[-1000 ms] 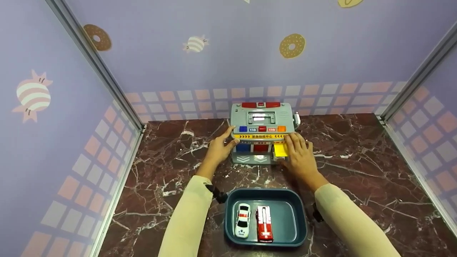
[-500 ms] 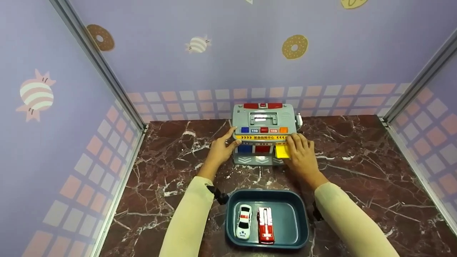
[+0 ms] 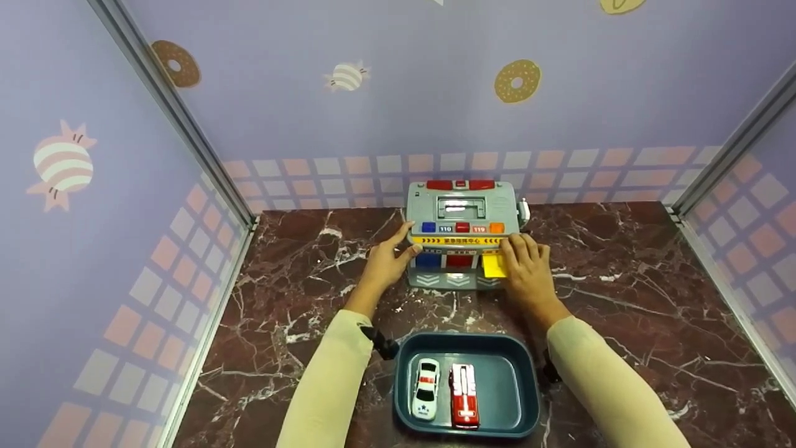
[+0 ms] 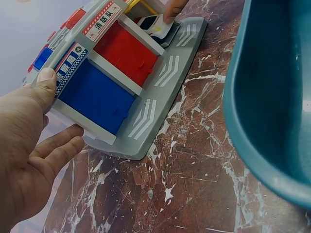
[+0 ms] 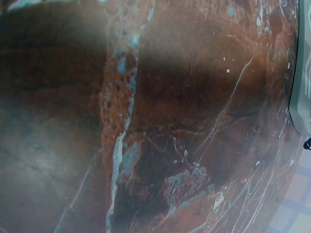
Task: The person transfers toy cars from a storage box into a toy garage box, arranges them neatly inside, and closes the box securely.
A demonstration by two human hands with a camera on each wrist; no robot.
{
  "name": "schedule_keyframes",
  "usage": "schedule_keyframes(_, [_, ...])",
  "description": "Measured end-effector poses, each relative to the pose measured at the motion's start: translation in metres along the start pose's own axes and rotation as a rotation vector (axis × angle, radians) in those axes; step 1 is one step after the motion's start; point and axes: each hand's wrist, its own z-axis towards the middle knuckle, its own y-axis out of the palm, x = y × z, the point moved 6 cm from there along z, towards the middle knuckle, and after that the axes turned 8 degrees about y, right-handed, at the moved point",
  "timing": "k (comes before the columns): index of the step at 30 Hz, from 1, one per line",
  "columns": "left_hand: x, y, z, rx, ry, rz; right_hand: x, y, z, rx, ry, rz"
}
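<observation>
A grey toy rescue garage (image 3: 429,205) stands against the back wall, with blue (image 4: 97,94), red (image 4: 127,53) and yellow doors. My left hand (image 3: 385,262) grips its left front corner, the thumb on the front edge in the left wrist view. My right hand (image 3: 528,270) lies at the right bay, fingers on the front edge beside the raised yellow door (image 3: 495,266). In the left wrist view, a white toy car (image 4: 156,26) sits at that bay and one finger of the right hand touches it. The head view hides this car under the door.
In front of the garage is a dark teal tray (image 3: 502,389). A white police car (image 3: 426,391) and a red fire truck (image 3: 464,397) lie in it. The tabletop (image 3: 298,292) is dark red marble, with walls at left, back and right.
The white toy car at the right bay, partly visible below the yellow door a second ago, has gone further in. Both hands keep nearly the same places. The head view has shifted slightly.
</observation>
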Motion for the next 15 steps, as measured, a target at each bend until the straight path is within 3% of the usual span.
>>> schedule_keyframes(9, [-0.0033, 0.0029, -0.0019, 0.006, -0.018, 0.0, 0.002, 0.002, -0.0039, 0.079, -0.013, 0.036])
schedule_keyframes(15, [-0.0051, 0.0014, 0.0007, -0.007, -0.017, -0.006, 0.0021, -0.0004, -0.0014, -0.016, 0.017, 0.073])
